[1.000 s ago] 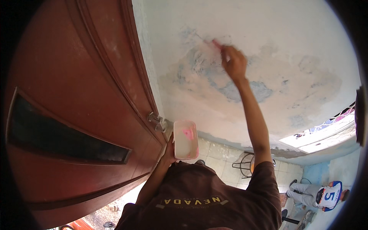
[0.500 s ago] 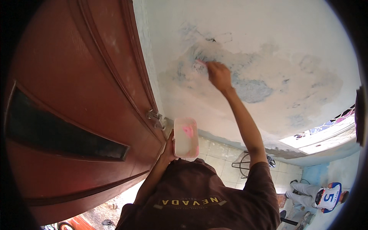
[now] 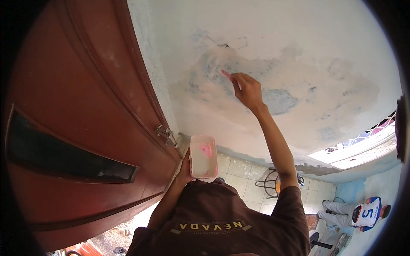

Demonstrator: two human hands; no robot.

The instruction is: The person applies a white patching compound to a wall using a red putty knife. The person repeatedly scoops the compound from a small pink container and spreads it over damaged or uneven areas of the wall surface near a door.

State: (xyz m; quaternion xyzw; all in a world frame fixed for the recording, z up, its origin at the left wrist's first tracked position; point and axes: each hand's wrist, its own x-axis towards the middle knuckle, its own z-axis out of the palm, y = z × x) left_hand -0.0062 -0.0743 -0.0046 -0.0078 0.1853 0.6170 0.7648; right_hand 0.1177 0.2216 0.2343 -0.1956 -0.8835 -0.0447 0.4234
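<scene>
My right hand (image 3: 247,90) is raised against a patchy white and blue wall (image 3: 299,51). It grips a small pink tool (image 3: 226,75) whose tip touches a scraped, pale patch of the wall. My left hand (image 3: 184,168) holds a translucent pink-tinted plastic tub (image 3: 203,156) in front of my chest, near the door handle. The tub shows a pink smear inside near its top. My brown T-shirt (image 3: 222,217) fills the lower middle.
A reddish-brown wooden door (image 3: 77,111) with a dark glass slot and a metal handle (image 3: 166,134) stands at the left. Below lie pale floor tiles (image 3: 239,170) and a metal stool (image 3: 269,183). Another person in a white and blue shirt (image 3: 367,213) sits at the lower right.
My right hand has dragged the pink tool down and to the left across the wall. The left hand and the tub have stayed put.
</scene>
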